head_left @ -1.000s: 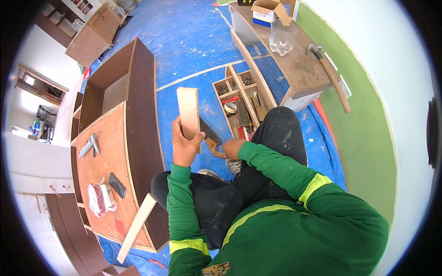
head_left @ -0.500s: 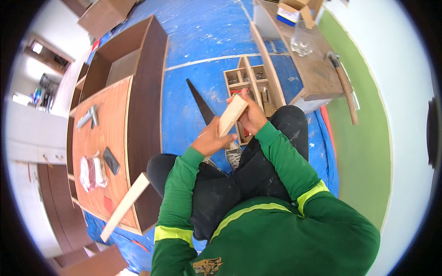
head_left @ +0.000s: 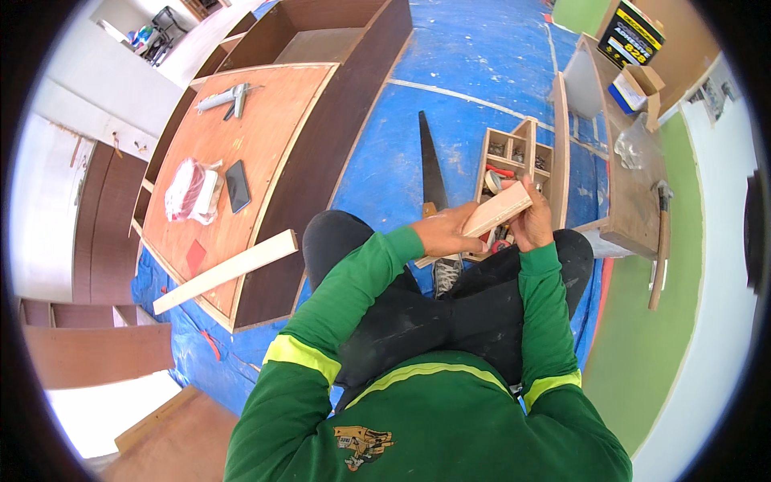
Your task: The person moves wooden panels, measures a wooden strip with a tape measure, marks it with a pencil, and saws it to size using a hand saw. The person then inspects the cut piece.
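A short pale wood block [head_left: 499, 209] is held between my two hands above my lap. My left hand [head_left: 448, 230] grips its near left end, the thumb along the lower edge. Around the far right end are the fingers of my right hand [head_left: 533, 222]. Just beyond my left hand, a hand saw [head_left: 431, 161] with a dark blade lies on the blue floor sheet [head_left: 385, 153]. Under and behind the block stands an open wooden toolbox [head_left: 524, 132], with tape, red-handled tools and small hardware inside; the block and hands hide part of it.
At left a brown cabinet [head_left: 337, 132] lies with a caulking gun [head_left: 229, 100], a phone [head_left: 238, 186] and a plastic-wrapped package [head_left: 193, 191] on its panel. A wood strip [head_left: 229, 269] overhangs its near edge. A hammer [head_left: 662, 241] rests on the right-hand bench [head_left: 634, 209].
The view has swung left, so the scene sits further right in the picture. Both hands still hold the wood block, which now lies flatter, its far end pointing more to the right.
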### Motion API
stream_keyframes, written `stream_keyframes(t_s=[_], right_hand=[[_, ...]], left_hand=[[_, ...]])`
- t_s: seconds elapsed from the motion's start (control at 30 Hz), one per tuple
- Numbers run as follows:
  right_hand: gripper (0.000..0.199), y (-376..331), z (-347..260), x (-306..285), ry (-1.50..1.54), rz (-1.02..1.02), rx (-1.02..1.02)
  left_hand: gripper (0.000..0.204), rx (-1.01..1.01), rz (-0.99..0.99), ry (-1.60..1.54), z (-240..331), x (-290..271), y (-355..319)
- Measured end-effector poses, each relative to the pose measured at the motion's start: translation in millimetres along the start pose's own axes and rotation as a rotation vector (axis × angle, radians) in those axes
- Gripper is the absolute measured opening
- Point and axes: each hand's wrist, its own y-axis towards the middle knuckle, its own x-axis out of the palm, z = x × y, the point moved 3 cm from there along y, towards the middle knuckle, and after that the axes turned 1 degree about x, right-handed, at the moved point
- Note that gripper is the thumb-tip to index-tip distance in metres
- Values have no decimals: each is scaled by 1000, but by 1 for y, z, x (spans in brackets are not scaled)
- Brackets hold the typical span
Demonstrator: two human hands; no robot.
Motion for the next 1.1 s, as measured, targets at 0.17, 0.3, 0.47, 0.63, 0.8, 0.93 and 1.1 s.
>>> stream_keyframes(t_s=[0.17,0.3,0.47,0.63,0.8,0.93,1.1], right_hand=[[21,12,34,-17,301,-117,-17],[22,10,42,-8,5,122,6],[25,15,66,-17,-154,183,103],[23,19,86,-24,-525,58,60],[28,31,113,-51,-1682,-286,-544],[32,18,133,-58,-1830,-358,-212],[37,-3,121,-25,-1953,-476,-133]], left_hand=[[85,110,-28,-105,-3,6,11],[86,-4,-30,-46,7,2,12],[90,-4,116,78,-3,5,18],[82,56,195,423,-50,16,23],[70,-134,47,752,-82,13,24],[67,-202,14,820,-76,13,24],[63,-142,-79,820,-79,26,23]])
